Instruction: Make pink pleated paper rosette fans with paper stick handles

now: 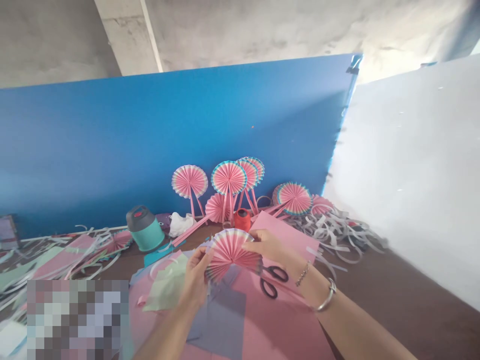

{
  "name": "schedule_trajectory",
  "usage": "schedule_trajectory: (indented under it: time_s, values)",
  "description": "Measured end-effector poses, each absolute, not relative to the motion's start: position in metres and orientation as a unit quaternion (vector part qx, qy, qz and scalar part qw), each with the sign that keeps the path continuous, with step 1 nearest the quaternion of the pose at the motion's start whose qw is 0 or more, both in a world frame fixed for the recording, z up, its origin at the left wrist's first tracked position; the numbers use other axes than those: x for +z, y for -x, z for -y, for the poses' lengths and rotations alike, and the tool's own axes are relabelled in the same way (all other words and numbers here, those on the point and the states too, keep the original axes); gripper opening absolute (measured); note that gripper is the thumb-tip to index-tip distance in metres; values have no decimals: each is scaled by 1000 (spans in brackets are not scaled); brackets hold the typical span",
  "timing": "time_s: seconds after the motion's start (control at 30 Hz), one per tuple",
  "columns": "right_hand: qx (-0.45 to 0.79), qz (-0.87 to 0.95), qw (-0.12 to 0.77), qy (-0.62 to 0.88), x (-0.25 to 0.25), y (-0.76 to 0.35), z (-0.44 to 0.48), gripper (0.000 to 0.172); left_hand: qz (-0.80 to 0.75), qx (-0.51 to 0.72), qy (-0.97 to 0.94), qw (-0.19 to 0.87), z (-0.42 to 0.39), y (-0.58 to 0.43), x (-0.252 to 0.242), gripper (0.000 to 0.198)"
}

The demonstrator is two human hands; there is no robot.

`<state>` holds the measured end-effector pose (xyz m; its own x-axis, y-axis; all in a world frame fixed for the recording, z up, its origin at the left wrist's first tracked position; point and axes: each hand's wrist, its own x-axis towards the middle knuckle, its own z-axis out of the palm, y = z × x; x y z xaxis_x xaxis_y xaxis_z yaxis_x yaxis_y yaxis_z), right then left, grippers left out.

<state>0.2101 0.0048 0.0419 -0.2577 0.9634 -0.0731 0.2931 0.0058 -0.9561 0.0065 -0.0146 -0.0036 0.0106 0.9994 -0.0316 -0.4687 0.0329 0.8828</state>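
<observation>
A pleated pink paper fan [233, 250] with a pale striped rim is spread between my hands, open at its lower side. My left hand [197, 272] pinches its left edge. At its upper right edge, the thumb and fingers of my right hand [262, 245] are closed on the pleats. Black-handled scissors [273, 281] lie just right of the fan, their blades hidden. Beneath are pink paper sheets [277, 320], a grey-blue sheet [221, 320] and pale green paper [167, 287].
Finished round fans [228, 177] lean on the blue partition [112, 150]. A red thread spool [242, 219] and a teal container [146, 231] stand before it. Paper strips [337, 232] are heaped at both sides; a white wall [412, 175] rises at right.
</observation>
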Motion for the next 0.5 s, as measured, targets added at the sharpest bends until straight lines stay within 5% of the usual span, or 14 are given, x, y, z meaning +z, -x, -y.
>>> schedule_trajectory:
  time_s: [0.5]
  values:
    - [444, 623, 290, 576, 66, -212, 5, 7, -343, 628, -330, 616, 13, -4, -8, 32]
